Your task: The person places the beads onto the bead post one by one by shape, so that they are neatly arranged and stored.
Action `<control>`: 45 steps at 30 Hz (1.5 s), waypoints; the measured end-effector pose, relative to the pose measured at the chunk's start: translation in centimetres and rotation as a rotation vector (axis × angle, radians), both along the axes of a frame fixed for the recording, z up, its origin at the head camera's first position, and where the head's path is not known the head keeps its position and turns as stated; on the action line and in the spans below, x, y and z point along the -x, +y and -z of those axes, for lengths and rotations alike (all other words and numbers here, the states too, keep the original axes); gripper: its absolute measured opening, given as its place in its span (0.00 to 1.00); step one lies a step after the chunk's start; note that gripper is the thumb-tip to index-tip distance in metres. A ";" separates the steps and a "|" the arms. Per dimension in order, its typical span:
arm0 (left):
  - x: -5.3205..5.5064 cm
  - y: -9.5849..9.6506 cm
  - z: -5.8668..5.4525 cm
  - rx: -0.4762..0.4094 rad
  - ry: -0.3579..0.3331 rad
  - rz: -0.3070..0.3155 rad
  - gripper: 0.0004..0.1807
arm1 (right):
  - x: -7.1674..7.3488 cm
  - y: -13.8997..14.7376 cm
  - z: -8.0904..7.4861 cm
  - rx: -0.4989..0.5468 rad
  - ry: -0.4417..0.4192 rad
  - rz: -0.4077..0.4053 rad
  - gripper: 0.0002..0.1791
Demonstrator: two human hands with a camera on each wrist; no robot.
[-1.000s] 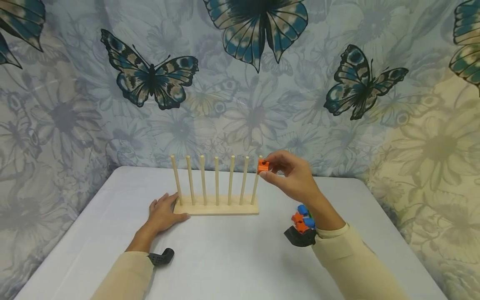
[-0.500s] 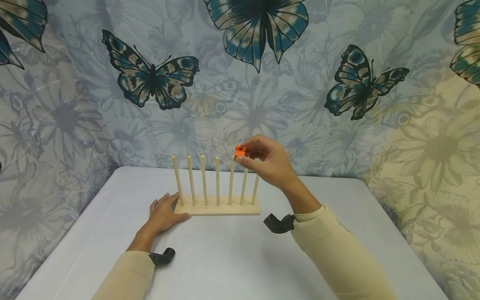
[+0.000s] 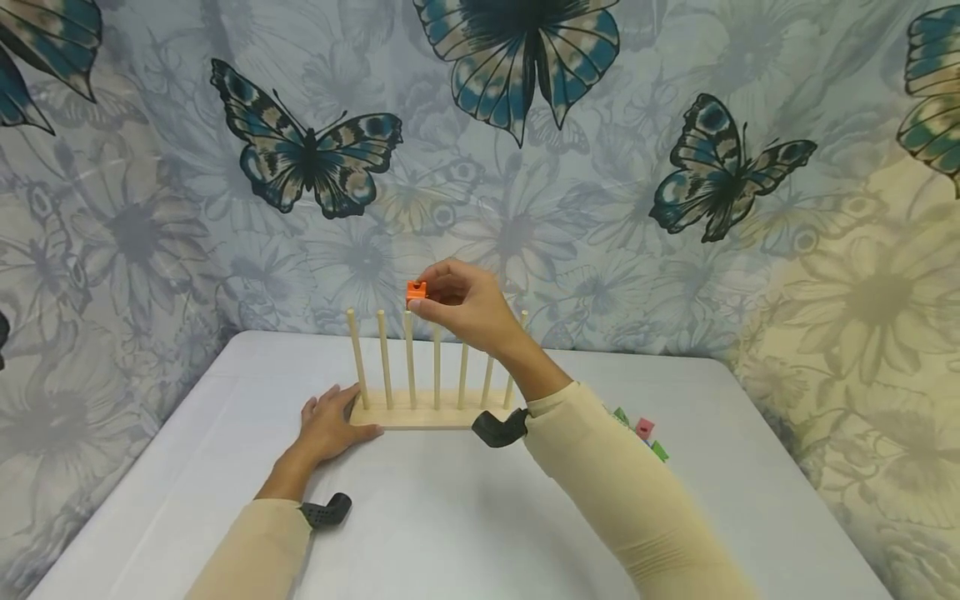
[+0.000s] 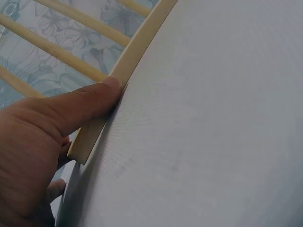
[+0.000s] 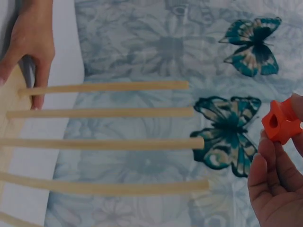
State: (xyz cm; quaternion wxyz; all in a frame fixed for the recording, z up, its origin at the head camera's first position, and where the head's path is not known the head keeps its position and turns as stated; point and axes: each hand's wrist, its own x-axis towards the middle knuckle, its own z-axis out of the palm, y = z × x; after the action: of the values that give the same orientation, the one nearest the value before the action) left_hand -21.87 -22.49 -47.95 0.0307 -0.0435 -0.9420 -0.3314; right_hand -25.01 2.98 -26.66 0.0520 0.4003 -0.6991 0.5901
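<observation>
My right hand [image 3: 474, 310] pinches a small orange plastic block [image 3: 416, 291] between thumb and fingertips, just above the tops of the pegs around the third from the left. In the right wrist view the orange block [image 5: 280, 122] shows a round hole and notched sides, apart from the peg ends. A wooden rack [image 3: 420, 419] with a row of several upright bare pegs stands on the table. At its left end my left hand [image 3: 327, 427] holds the base. In the left wrist view the thumb [image 4: 90, 104] lies along the front edge, with other fingers partly hidden behind the end.
Several coloured blocks lie on the white table [image 3: 420, 517] to the right, including a pink block [image 3: 644, 428] and a green block [image 3: 659, 451]; my right sleeve [image 3: 600, 467] hides part of them. A butterfly-print cloth [image 3: 517, 208] hangs behind the table.
My right hand has moved left and slightly up with the orange block, from the rightmost peg to above the left-middle pegs. My left hand stays at the rack's end.
</observation>
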 end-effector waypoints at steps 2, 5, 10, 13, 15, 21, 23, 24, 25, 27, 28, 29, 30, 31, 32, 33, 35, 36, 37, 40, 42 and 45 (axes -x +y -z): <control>0.0 -0.1 0.0 -0.005 0.000 -0.004 0.52 | 0.3 -0.9 0.0 -0.011 0.016 -0.007 0.12; 0.1 -0.1 0.2 -0.005 -0.009 -0.003 0.52 | 0.7 -2.1 0.2 -0.026 0.021 -0.007 0.11; 0.2 -0.1 0.6 -0.013 -0.015 0.002 0.52 | 1.2 -3.4 0.6 -0.036 0.028 0.005 0.11; 0.2 -0.1 0.6 -0.014 -0.007 -0.003 0.52 | 1.4 -4.1 0.7 -0.046 0.023 0.008 0.11; 0.3 -0.1 0.5 -0.010 -0.003 -0.002 0.52 | 1.5 -4.6 0.9 -0.057 0.006 0.009 0.11; 0.2 -0.1 0.3 -0.004 -0.011 -0.002 0.52 | 1.8 -6.0 1.3 -0.102 -0.058 0.034 0.12; 0.2 -0.1 0.3 -0.003 -0.014 -0.002 0.52 | 1.8 -6.5 1.4 -0.104 -0.059 0.052 0.11; 0.2 -0.1 0.4 -0.001 -0.016 -0.001 0.52 | 1.8 -6.8 1.5 -0.104 -0.058 0.063 0.11; 0.2 -0.1 0.4 -0.001 -0.015 -0.001 0.52 | 1.7 -7.0 1.5 -0.102 -0.058 0.075 0.11; 0.2 -0.2 0.5 0.001 -0.015 -0.001 0.51 | 1.5 -7.5 1.6 -0.099 -0.060 0.104 0.11; 0.3 -0.2 0.6 0.003 -0.014 0.000 0.51 | 1.5 -7.8 1.6 -0.099 -0.058 0.122 0.11; 0.3 -0.2 0.5 0.006 -0.015 -0.001 0.51 | 1.3 -8.0 1.5 -0.098 -0.057 0.140 0.12; 0.3 -0.2 0.5 0.009 -0.016 -0.002 0.51 | 1.2 -8.2 1.5 -0.099 -0.060 0.158 0.12; 0.2 -0.2 0.5 0.012 -0.017 -0.002 0.52 | 1.1 -8.4 1.5 -0.097 -0.061 0.172 0.12; 0.2 -0.2 0.4 0.016 -0.019 -0.004 0.52 | 1.0 -8.6 1.5 -0.099 -0.061 0.187 0.13; 0.2 -0.2 0.4 0.018 -0.020 -0.004 0.52 | 0.9 -8.7 1.5 -0.101 -0.060 0.203 0.13; 0.2 -0.2 0.4 0.016 -0.021 -0.006 0.52 | 0.7 -9.0 1.6 -0.098 -0.062 0.220 0.13; 0.2 -0.2 0.4 0.016 -0.021 -0.007 0.52 | 0.6 -9.1 1.7 -0.099 -0.064 0.226 0.13; 0.2 -0.2 0.4 0.016 -0.021 -0.008 0.51 | 0.6 -9.3 1.8 -0.103 -0.062 0.231 0.13; 0.2 -0.2 0.4 0.020 -0.023 -0.011 0.51 | 0.5 -9.6 2.3 -0.113 -0.069 0.245 0.13; 0.3 -0.1 0.4 0.023 -0.027 -0.011 0.51 | 0.4 -9.7 2.6 -0.119 -0.072 0.253 0.13; 0.2 -0.1 0.3 0.022 -0.034 -0.008 0.51 | 0.3 -9.9 3.1 -0.110 -0.073 0.255 0.13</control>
State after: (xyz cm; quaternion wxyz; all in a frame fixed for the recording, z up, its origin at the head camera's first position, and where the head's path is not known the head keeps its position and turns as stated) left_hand -22.11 -22.62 -48.23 0.0154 -0.0346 -0.9461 -0.3215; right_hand -25.35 -6.96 -29.74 0.0792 0.2887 -0.7772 0.5535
